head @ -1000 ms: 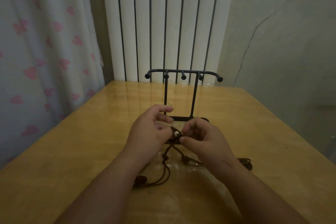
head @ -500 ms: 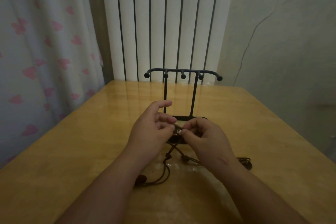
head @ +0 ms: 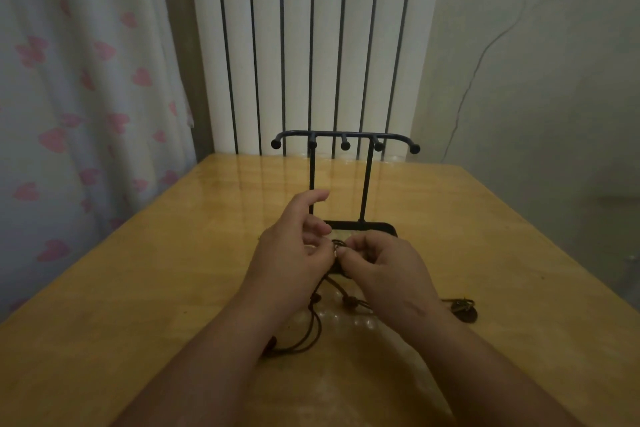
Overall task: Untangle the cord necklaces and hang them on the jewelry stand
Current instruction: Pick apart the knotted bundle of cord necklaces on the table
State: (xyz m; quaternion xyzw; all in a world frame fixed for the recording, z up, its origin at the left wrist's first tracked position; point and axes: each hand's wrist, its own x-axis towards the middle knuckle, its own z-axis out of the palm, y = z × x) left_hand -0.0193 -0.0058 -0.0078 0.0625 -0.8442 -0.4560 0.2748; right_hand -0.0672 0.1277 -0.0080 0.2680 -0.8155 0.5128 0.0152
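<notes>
**Table** (head: 138, 288): The glossy top lets loose cord slide. If you haul the bundle upward, the slack lying on it will likely drag and catch.

**Stand** (head: 369, 184): It is upright just behind your hands, with all five pegs bare. Its base lies close to your knuckles, so a sharp outward tug could knock or tip it.

**Left hand** (head: 291, 253) and **right hand** (head: 384, 267): Both pinch the tangled part of the cord necklaces (head: 317, 326), held between the stand's base and you. Your left forefinger is lifted straight, clear of the cord. Your right fingers curl closely over the bundle.

**Cord necklaces:** The rest trails down from the pinch toward you. One loop lies on the table below your left wrist, and a strand runs off under your right wrist. Pulling your hands apart before a loop is freed will probably tighten the tangle. In this dim light, dark strands are easy to misread.

**Pendant** (head: 464, 310): It lies on the table to the right of your right wrist, well apart from the pinch. Lifting the bundle may drag it or set it swinging.

**Knots** (head: 348, 302): They hang just below your hands and may jam inside a loop.

**Markings:** No writing or brand is legible anywhere. The curtain (head: 69, 114) carries only pink hearts.
</notes>
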